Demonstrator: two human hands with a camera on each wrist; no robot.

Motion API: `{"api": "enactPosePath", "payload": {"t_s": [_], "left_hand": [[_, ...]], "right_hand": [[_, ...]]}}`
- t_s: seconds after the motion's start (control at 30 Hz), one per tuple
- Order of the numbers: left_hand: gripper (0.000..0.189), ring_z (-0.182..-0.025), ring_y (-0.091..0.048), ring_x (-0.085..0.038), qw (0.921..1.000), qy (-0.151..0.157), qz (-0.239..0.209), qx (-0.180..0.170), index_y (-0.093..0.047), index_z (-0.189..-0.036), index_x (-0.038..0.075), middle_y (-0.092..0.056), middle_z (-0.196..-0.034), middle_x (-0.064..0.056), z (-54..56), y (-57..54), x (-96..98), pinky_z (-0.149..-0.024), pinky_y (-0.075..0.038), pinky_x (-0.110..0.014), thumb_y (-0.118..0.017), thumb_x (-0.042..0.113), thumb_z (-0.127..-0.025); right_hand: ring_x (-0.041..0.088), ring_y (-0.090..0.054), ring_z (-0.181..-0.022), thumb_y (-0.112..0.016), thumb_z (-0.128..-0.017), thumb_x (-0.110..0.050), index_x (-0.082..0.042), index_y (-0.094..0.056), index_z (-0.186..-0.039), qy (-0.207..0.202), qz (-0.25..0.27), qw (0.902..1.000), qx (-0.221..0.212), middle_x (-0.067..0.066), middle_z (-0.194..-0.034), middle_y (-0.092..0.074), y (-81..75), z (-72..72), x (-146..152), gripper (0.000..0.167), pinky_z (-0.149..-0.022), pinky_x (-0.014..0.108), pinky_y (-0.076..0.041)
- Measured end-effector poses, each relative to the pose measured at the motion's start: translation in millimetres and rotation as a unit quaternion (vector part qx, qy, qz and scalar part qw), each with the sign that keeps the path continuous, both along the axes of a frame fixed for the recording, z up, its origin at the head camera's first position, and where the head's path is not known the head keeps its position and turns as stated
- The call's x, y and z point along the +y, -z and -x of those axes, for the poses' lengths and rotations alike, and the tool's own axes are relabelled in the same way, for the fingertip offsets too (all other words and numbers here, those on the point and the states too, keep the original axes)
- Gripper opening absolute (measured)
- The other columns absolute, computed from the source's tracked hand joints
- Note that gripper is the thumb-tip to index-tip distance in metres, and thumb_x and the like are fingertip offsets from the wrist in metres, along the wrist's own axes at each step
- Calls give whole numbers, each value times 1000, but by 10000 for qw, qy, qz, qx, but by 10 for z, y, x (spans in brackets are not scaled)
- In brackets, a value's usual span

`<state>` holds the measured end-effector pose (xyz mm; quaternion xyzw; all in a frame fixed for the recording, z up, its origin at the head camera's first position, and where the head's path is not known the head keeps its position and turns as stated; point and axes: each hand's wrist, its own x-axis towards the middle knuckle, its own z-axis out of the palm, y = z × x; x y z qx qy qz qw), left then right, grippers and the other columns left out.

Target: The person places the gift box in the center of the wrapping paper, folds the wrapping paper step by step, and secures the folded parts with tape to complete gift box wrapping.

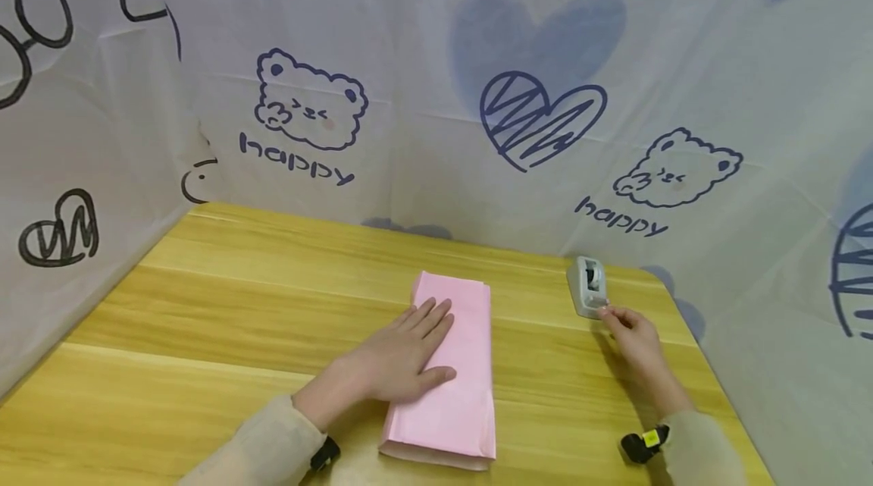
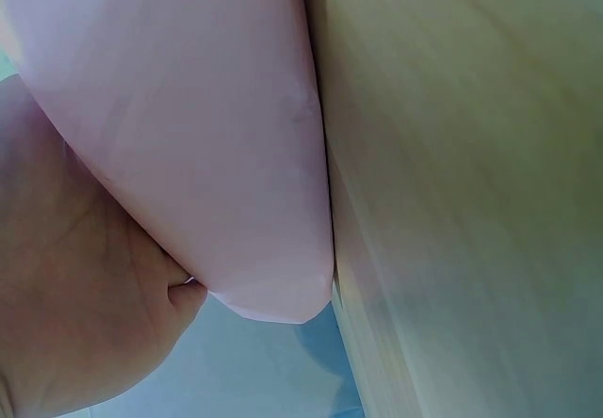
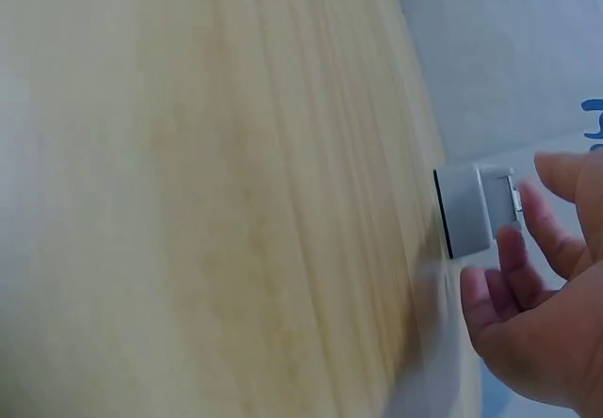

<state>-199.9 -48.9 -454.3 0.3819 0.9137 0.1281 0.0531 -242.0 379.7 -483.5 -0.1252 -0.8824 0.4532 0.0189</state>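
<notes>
Close to the far right corner of the surface (image 1: 239,319) stands a grey tape dispenser (image 1: 582,296), and what could go wrong there seems to come from its lightness: a sideways or upward tug at its near end might drag or tip it, since no second hand steadies it. Tape pulled at a slant could also twist or stick to itself. Midway along the surface, running from short of the far edge towards the near edge, lies a pink paper packet (image 1: 470,365); if pressure on it eased, its loose-looking folds might spring up, while too hard a press could crease or dent it.

Across the packet's left side the left hand (image 1: 405,361) lies flat, fingers extended and thumb spread, pressing rather than gripping. Beside the right edge of the surface, the right hand (image 1: 634,334) has its fingers bent, thumb and forefinger close together at the dispenser's near end; whether they pinch a strip of tape, I cannot tell.
</notes>
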Motion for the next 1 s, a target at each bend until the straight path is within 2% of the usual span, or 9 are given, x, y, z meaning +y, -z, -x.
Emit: {"api": "enactPosePath", "payload": {"t_s": [0.07,0.13,0.3,0.4,0.53,0.7,0.83,1.0], "left_hand": [[81,-160,-3,-33,10000,5,26,11,-19,-166,4,-4,-174,-13,-1,-6,-5,-130,-9,-46,-38,58,-108],[81,-160,-3,-33,10000,17,10,-10,-20,-165,3,-5,-174,-14,-4,-7,-6,-129,-10,-46,-38,58,-108],[81,-160,-3,-33,10000,32,-21,-61,-20,-165,3,-5,-174,-14,-14,-14,-5,-129,-10,-46,-38,58,-108],[81,-160,-4,-33,10000,26,-38,-31,-20,-165,3,-5,-174,-14,-8,-14,-6,-130,-11,-46,-38,57,-108],[80,-160,-3,-33,10000,15,-47,-24,-20,-165,3,-5,-174,-14,4,-12,-7,-130,-10,-46,-38,57,-109],[80,-160,-2,-32,10000,2,-27,-58,-19,-166,4,-4,-174,-13,14,-11,-8,-130,-9,-46,-38,57,-108],[81,-160,0,-31,9999,-13,11,-103,-17,-166,5,-2,-174,-12,14,-10,-8,-129,-7,-45,-37,58,-108],[81,-160,0,-31,10000,-2,32,-81,-17,-166,5,-2,-174,-11,9,-11,-7,-129,-7,-45,-36,59,-108]], "right_hand": [[24,-58,-116,-51,-108,-47,9,-52,-141,135,70,9999,2,27,-144,-53,12,2,-16,65,-93,27,-51],[14,-61,-105,-52,-108,-47,9,-53,-140,241,286,9993,13,25,-142,-55,26,9,-25,64,-85,19,-52],[-2,-60,-94,-53,-107,-44,10,-53,-139,402,743,9964,52,21,-142,-56,57,6,-48,63,-84,14,-53],[-4,-62,-93,-55,-107,-43,10,-53,-139,420,901,9950,104,14,-134,-61,66,-8,-57,62,-85,14,-53],[-5,-63,-96,-56,-107,-42,10,-53,-141,271,1133,9928,268,-5,-120,-65,79,-34,-43,62,-89,14,-54],[-5,-66,-100,-54,-108,-41,11,-49,-144,-98,1283,9909,388,-23,-120,-64,93,-76,10,63,-93,14,-52],[-5,-66,-98,-56,-107,-44,9,-52,-143,-42,1111,9933,306,-23,-119,-67,86,-102,27,65,-91,11,-50],[-3,-63,-88,-59,-107,-38,10,-60,-135,211,786,9967,81,-14,-101,-71,87,-130,26,56,-81,13,-51]]}}
